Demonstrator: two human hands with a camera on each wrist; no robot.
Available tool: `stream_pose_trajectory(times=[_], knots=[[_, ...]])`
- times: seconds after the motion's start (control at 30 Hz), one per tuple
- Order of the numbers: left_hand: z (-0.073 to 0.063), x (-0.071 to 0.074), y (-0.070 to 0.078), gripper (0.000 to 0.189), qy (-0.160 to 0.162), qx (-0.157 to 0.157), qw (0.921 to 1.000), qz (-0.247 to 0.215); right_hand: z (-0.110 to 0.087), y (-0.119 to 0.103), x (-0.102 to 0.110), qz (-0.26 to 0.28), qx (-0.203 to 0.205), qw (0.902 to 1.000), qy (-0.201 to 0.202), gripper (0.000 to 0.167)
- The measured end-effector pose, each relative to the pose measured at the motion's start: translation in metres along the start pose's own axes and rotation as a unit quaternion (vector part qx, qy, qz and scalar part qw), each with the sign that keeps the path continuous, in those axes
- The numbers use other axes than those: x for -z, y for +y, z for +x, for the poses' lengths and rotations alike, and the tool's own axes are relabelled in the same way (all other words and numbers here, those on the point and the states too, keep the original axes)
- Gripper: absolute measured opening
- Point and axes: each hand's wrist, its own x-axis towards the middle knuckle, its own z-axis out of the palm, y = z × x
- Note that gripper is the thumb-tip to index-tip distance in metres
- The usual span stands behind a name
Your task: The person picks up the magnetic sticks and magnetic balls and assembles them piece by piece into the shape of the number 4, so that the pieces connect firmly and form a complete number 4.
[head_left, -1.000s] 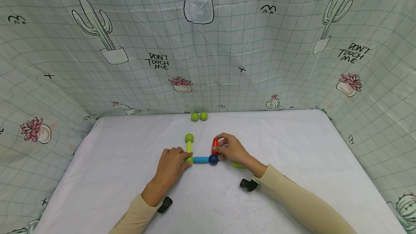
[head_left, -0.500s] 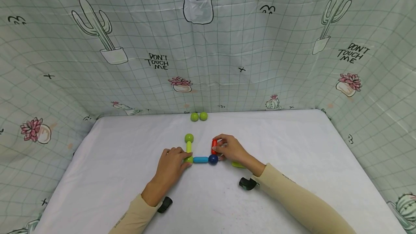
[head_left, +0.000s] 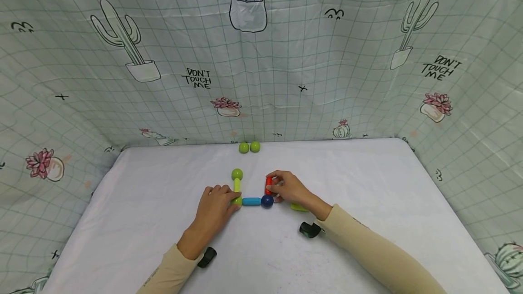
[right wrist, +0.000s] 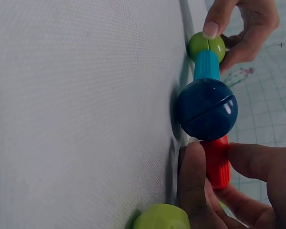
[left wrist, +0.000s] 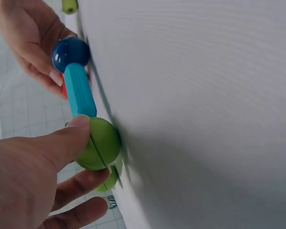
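My left hand (head_left: 214, 205) pinches a green ball (left wrist: 102, 144) between thumb and fingers. From that ball a light blue rod (head_left: 251, 201) runs right to a dark blue ball (head_left: 267, 201). A yellow-green rod (head_left: 237, 185) reaches back from the pinched ball to another green ball (head_left: 237, 174). My right hand (head_left: 291, 188) grips a red rod (right wrist: 217, 162) between thumb and fingers, one end of it right at the dark blue ball. The pieces form an open U on the white cloth.
Two loose green balls (head_left: 249, 147) sit at the table's back edge. A yellow-green rod (head_left: 299, 207) lies under my right wrist, partly hidden. A patterned curtain (head_left: 278, 58) hangs behind the white-covered table (head_left: 367, 185).
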Motion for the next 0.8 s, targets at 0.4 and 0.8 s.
stream_pose_trajectory(times=[0.4, 0.8], knots=[[0.009, 0.004, 0.028, 0.038, 0.020, -0.054, 0.9977, 0.034, 0.001, 0.000, 0.002, -0.012, 0.010, 0.9998, -0.011, 0.037], [0.026, -0.016, 0.058, 0.035, 0.017, -0.092, 0.9937, 0.062, 0.004, -0.005, 0.009, -0.040, 0.011, 0.9982, -0.042, 0.040]])
